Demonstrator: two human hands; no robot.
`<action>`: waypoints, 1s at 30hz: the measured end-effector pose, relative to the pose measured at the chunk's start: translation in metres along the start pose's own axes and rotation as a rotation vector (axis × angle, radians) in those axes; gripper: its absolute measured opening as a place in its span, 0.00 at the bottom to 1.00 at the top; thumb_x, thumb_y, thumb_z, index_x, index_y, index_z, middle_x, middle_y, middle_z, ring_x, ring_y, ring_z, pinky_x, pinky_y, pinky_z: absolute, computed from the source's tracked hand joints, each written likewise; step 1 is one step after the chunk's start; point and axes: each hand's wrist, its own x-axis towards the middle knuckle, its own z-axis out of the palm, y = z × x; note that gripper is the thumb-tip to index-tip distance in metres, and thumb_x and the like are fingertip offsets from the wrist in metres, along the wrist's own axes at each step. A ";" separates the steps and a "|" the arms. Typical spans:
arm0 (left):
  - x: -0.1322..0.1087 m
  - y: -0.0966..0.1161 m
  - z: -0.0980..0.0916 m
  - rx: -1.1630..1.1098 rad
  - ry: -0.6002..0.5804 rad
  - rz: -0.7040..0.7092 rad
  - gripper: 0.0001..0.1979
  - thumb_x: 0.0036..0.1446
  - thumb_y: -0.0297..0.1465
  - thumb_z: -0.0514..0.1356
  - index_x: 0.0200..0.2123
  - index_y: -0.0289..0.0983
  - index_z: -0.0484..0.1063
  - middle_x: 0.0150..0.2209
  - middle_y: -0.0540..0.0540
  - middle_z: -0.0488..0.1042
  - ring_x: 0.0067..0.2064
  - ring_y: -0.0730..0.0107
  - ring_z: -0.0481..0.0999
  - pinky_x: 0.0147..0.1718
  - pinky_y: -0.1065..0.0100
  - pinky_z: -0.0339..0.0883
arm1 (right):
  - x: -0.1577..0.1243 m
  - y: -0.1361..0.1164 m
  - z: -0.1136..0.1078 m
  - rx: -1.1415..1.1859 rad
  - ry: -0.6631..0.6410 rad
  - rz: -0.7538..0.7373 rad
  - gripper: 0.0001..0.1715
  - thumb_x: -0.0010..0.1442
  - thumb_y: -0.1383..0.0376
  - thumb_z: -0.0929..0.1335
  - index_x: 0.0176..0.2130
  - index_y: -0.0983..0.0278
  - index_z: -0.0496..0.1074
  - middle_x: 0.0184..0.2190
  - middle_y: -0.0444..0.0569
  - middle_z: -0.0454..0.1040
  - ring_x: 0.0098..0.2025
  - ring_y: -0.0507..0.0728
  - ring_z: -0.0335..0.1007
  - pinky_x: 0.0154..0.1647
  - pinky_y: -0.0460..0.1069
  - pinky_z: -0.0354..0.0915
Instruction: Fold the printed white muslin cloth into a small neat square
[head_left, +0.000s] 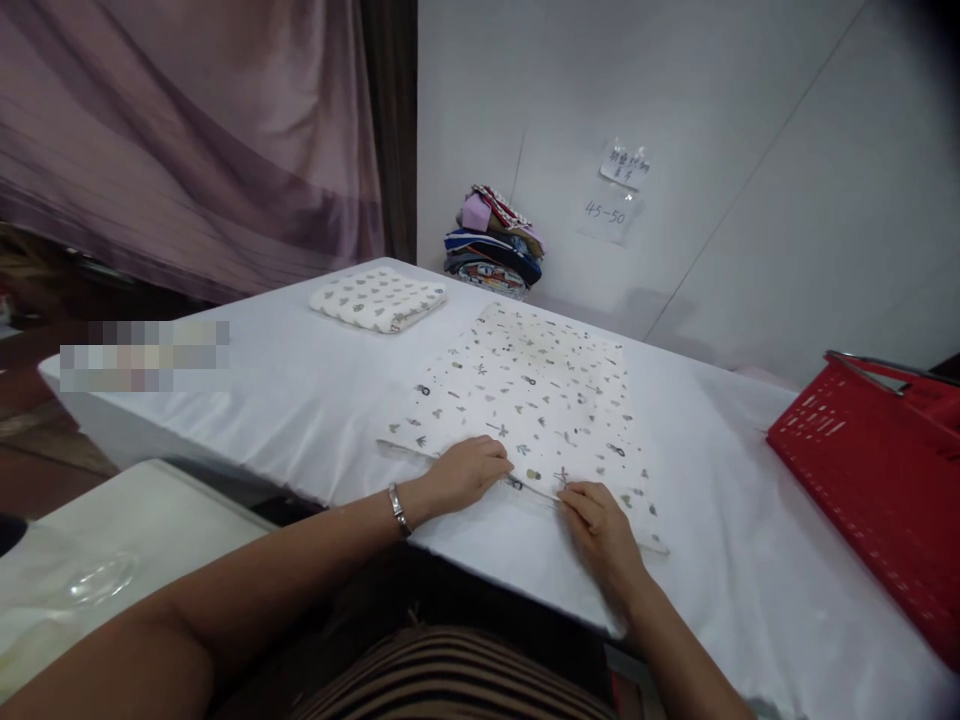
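A white cloth with small printed figures (536,390) lies flat on the white table (315,390). My left hand (469,470) rests closed on the cloth's near edge, fingers curled on the hem. My right hand (600,530) pinches the same near edge a little to the right. The two hands are close together. A metal bracelet (399,508) sits on my left wrist.
A folded cloth of the same print (380,298) lies at the far left of the table. A pile of coloured folded fabrics (493,242) stands against the wall. A red plastic basket (877,480) stands at the right. A lower white surface (135,540) is at the left.
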 end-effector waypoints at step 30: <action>-0.002 -0.006 0.005 0.217 -0.075 0.143 0.10 0.61 0.21 0.48 0.34 0.38 0.67 0.35 0.47 0.71 0.39 0.66 0.66 0.37 0.64 0.60 | 0.004 0.007 -0.004 -0.231 -0.127 -0.214 0.20 0.59 0.76 0.58 0.43 0.62 0.73 0.38 0.52 0.72 0.41 0.58 0.64 0.39 0.52 0.65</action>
